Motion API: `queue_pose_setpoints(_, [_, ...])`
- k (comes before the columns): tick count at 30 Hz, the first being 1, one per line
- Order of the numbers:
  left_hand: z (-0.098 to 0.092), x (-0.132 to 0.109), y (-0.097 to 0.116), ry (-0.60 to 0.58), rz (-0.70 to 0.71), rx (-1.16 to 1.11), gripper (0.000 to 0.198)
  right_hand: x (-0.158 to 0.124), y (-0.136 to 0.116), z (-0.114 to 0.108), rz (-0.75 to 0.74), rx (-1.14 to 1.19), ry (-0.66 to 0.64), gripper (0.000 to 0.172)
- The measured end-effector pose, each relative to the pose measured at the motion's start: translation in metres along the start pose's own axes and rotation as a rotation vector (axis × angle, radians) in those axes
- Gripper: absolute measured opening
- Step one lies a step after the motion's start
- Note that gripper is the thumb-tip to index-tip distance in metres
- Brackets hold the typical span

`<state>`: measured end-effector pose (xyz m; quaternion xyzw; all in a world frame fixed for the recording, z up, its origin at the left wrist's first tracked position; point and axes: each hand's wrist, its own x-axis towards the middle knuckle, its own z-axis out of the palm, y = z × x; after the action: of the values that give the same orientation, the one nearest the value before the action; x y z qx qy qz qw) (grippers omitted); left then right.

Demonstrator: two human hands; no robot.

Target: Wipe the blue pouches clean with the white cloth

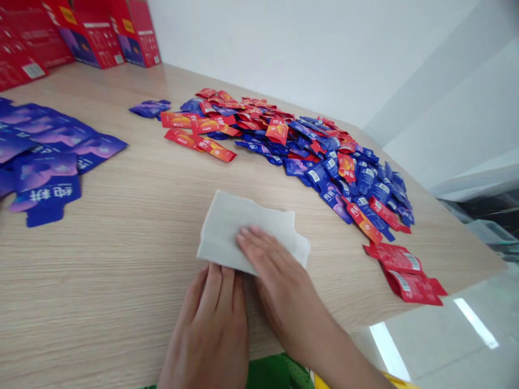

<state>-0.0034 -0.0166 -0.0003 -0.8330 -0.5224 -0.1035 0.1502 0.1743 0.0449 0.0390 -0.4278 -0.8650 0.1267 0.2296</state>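
Note:
A folded whitish cloth or paper sheet [231, 221] lies on the table in front of me; which of the two, I cannot tell. My right hand [279, 275] rests on top of it, its fingers stretched out flat and slightly blurred. Just left of that, my left hand [217, 319] meets the sheet's near edge. Its fingers are pressed together around that edge, with the tips hidden under the sheet.
A large heap of red and blue sachets [300, 143] spreads along the back and right. Two red sachets [409, 273] lie near the right edge. Larger blue pouches [48, 178] overlap at left. Red boxes [93, 38] stand at the back left of the wooden table [133, 292].

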Motion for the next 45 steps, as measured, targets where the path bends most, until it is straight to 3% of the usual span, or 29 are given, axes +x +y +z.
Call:
queue_pose_setpoints(3, [0.0, 0.0, -0.002, -0.004, 0.02, 0.015, 0.058, 0.001, 0.011, 0.006, 0.016, -0.061, -0.057, 0.068])
queue_pose_setpoints(7, [0.0, 0.002, -0.002, 0.035, 0.003, -0.001, 0.067, -0.014, 0.046, -0.006, 0.243, -0.143, 0.096, 0.054])
queue_pose_setpoints(9, [-0.001, 0.004, 0.0, 0.036, 0.0, 0.004, 0.066, -0.016, 0.043, -0.011, 0.285, -0.111, 0.159, 0.051])
queue_pose_setpoints(12, [-0.006, 0.007, 0.0, 0.045, -0.011, 0.021, 0.061, -0.008, 0.012, -0.003, 0.166, 0.001, 0.141, 0.058])
queue_pose_setpoints(14, [-0.009, 0.009, 0.0, 0.015, -0.008, 0.019, 0.057, -0.001, -0.006, 0.006, 0.022, 0.033, 0.029, 0.068])
queue_pose_setpoints(16, [-0.01, 0.008, -0.001, 0.004, -0.009, 0.004, 0.055, 0.002, -0.007, 0.01, -0.031, -0.006, -0.058, 0.071])
queue_pose_setpoints(18, [-0.01, 0.007, -0.001, 0.016, -0.006, -0.014, 0.059, -0.004, 0.01, 0.005, 0.047, -0.091, -0.049, 0.067])
queue_pose_setpoints(21, [-0.007, 0.006, 0.0, 0.01, -0.016, -0.036, 0.065, -0.021, 0.047, -0.01, 0.249, -0.208, 0.08, 0.054])
queue_pose_setpoints(24, [-0.005, 0.007, 0.003, 0.035, -0.037, -0.043, 0.068, -0.028, 0.053, -0.02, 0.358, -0.203, 0.19, 0.049])
queue_pose_setpoints(27, [-0.006, 0.006, 0.002, 0.041, -0.037, -0.023, 0.064, -0.019, 0.023, -0.011, 0.228, -0.061, 0.166, 0.056])
queue_pose_setpoints(30, [-0.007, 0.004, -0.001, 0.001, 0.017, 0.01, 0.059, -0.008, 0.004, 0.002, 0.002, -0.006, -0.003, 0.074])
queue_pose_setpoints(32, [-0.007, 0.004, -0.003, 0.001, 0.024, 0.012, 0.059, -0.01, 0.014, 0.003, 0.014, -0.049, -0.04, 0.074])
queue_pose_setpoints(36, [-0.006, 0.006, -0.002, 0.029, -0.021, -0.017, 0.065, -0.026, 0.055, -0.011, 0.275, -0.174, 0.122, 0.057])
queue_pose_setpoints(38, [-0.005, 0.007, 0.0, 0.043, -0.028, -0.02, 0.065, -0.028, 0.056, -0.016, 0.321, -0.161, 0.181, 0.053])
queue_pose_setpoints(41, [-0.005, 0.007, 0.002, 0.055, -0.032, -0.007, 0.063, -0.016, 0.028, -0.01, 0.191, -0.03, 0.135, 0.058])
queue_pose_setpoints(43, [-0.006, 0.006, 0.002, 0.028, -0.009, 0.004, 0.059, -0.006, 0.008, -0.003, 0.037, 0.017, 0.016, 0.067])
queue_pose_setpoints(45, [-0.006, 0.004, 0.001, 0.003, 0.005, 0.007, 0.057, -0.003, 0.005, 0.0, -0.026, -0.006, -0.073, 0.071])
